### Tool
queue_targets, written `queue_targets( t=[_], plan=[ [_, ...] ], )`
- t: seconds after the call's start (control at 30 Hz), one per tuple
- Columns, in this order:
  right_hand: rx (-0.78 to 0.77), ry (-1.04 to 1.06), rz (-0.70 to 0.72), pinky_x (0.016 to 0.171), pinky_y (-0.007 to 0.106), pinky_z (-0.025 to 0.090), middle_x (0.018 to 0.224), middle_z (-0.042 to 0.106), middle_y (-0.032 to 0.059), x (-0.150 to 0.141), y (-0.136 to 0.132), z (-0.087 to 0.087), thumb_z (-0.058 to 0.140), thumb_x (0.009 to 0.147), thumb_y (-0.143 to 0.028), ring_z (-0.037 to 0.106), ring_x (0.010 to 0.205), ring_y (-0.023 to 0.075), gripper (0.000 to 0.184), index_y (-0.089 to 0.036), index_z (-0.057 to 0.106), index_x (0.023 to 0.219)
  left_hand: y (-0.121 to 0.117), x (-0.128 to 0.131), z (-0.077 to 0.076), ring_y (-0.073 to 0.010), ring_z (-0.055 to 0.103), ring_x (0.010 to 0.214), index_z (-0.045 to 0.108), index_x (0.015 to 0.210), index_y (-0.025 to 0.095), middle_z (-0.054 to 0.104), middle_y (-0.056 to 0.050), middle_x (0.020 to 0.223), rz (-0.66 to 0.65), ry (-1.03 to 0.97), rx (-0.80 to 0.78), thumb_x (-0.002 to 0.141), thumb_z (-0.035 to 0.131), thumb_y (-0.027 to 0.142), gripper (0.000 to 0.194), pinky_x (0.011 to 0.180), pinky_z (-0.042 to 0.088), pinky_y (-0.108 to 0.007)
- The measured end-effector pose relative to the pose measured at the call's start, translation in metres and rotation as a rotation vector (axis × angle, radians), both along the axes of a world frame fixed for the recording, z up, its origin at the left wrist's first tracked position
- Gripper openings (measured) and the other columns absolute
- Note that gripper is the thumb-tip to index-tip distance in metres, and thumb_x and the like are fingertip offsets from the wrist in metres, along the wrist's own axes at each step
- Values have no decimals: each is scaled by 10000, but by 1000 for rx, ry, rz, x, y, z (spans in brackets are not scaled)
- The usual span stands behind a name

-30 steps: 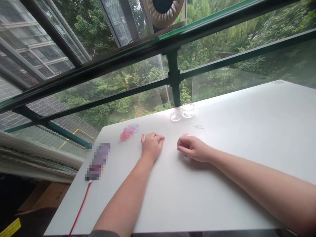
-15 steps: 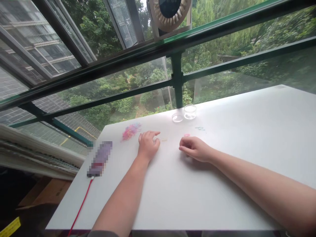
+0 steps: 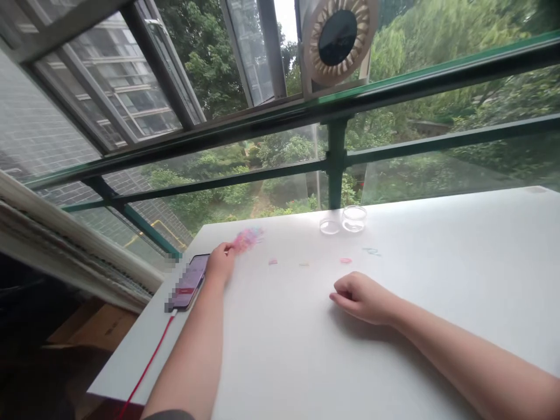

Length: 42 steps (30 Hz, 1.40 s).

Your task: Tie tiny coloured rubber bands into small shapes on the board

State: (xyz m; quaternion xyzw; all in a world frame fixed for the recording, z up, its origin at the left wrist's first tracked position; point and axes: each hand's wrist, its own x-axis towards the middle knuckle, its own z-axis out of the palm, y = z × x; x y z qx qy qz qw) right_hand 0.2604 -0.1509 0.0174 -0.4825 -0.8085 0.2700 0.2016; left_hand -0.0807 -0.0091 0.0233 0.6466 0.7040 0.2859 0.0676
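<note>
Left hand (image 3: 222, 262) narrowed at the colourful pile (image 3: 249, 238), hold unclear; right hand (image 3: 363, 297) loosely curled on the worktop (image 3: 280, 356), contents hidden. Laid apart between hands: mauve piece (image 3: 273, 262), yellow piece (image 3: 304, 265); beyond the right: pink piece (image 3: 345, 261), green piece (image 3: 371, 251). Seemingly early, most left piled.

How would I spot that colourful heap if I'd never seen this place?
Find the white table, then go to its far left corner. Near that corner, at the person's left hand, lies the colourful heap. Its pink and bluish bits are bunched together, while the small pieces to its right lie spread apart.
</note>
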Motion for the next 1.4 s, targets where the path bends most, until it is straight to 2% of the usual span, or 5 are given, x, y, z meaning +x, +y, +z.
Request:
queue_targets(
  t=[0.23, 0.53, 0.97, 1.2, 1.4],
  plan=[
    [-21, 7, -16, 499, 254, 221, 525, 258, -55, 4, 2, -8, 430, 861, -318, 234, 506, 96, 383, -190, 226, 563, -1, 25, -10, -163, 643, 786, 677, 963, 214, 707, -38, 917, -112, 38, -12, 777, 550, 276, 233, 764, 496, -252],
    [-5, 26, -28, 496, 255, 227, 515, 261, -55, 1, 3, -5, 465, 837, -315, 244, 498, 97, 379, -194, 251, 548, 3, 41, -13, -224, 609, 921, 713, 967, 233, 677, -70, 1024, -191, 135, 23, 784, 528, 299, 268, 867, 480, -347],
    [3, 49, -39, 483, 246, 212, 514, 266, -58, 2, 3, -2, 477, 818, -306, 235, 497, 92, 375, -195, 249, 543, 2, 46, -9, -284, 579, 962, 638, 790, 191, 653, -120, 958, -103, 307, 49, 810, 468, 282, 194, 853, 459, -402],
    [21, 40, -29, 485, 244, 211, 508, 274, -58, 1, 4, -1, 486, 806, -296, 235, 490, 87, 365, -194, 263, 536, -3, 46, 0, -272, 581, 945, 563, 942, 160, 648, -124, 941, -44, 161, 221, 860, 381, 239, 215, 850, 455, -388],
    [42, 15, -32, 498, 233, 246, 512, 362, -47, 0, 2, 2, 496, 812, -292, 299, 495, 87, 330, -188, 335, 543, -22, 63, 9, -221, 610, 850, 588, 915, 183, 671, -67, 890, -236, 59, 295, 852, 443, 265, 178, 798, 473, -333]
  ],
)
